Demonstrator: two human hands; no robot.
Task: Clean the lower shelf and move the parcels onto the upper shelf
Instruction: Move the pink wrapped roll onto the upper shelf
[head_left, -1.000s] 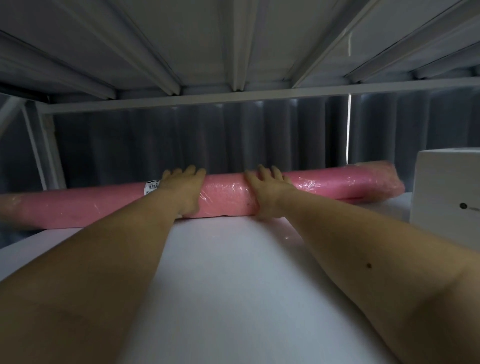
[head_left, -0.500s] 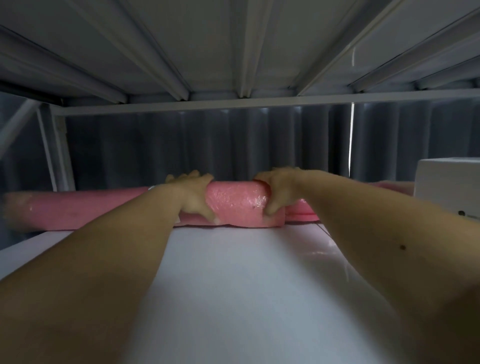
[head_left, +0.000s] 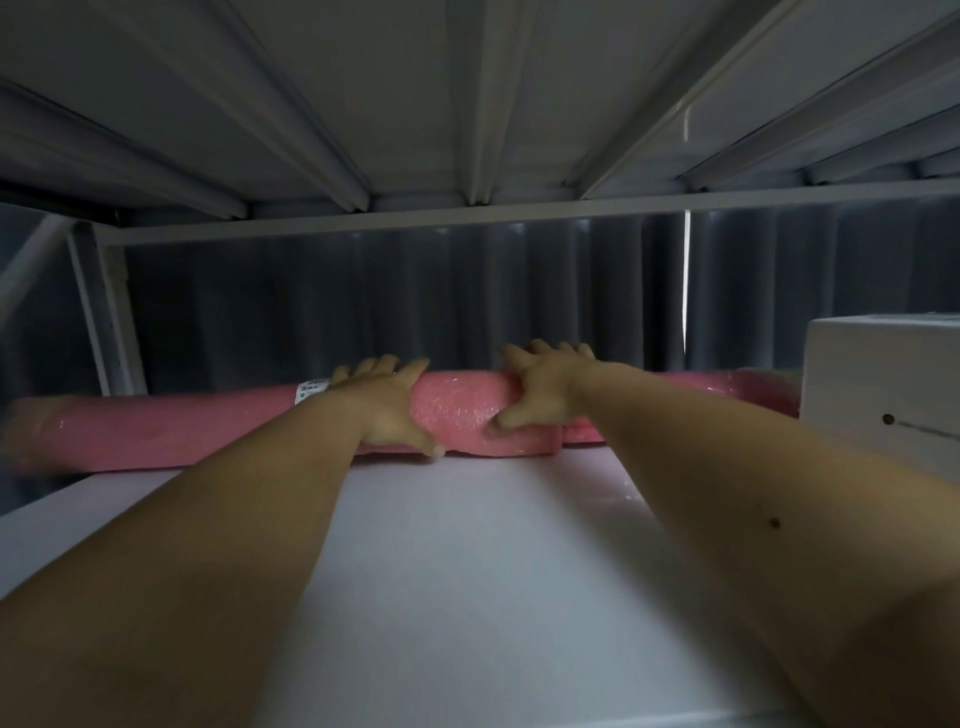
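Both arms reach straight into the frame's centre, where the left hand (head_left: 387, 410) and right hand (head_left: 543, 392) grip a long pink plastic-wrapped roll (head_left: 462, 415), fingers (head_left: 363, 368) curled over its top and thumbs underneath. The roll lies across the back of the white shelf (head_left: 457, 571), before a grey curtain (head_left: 415, 301). A white box (head_left: 883, 395) at right hides its end.

Both hands (head_left: 462, 402) around pink roll (head_left: 171, 428) on shelf (head_left: 467, 571)
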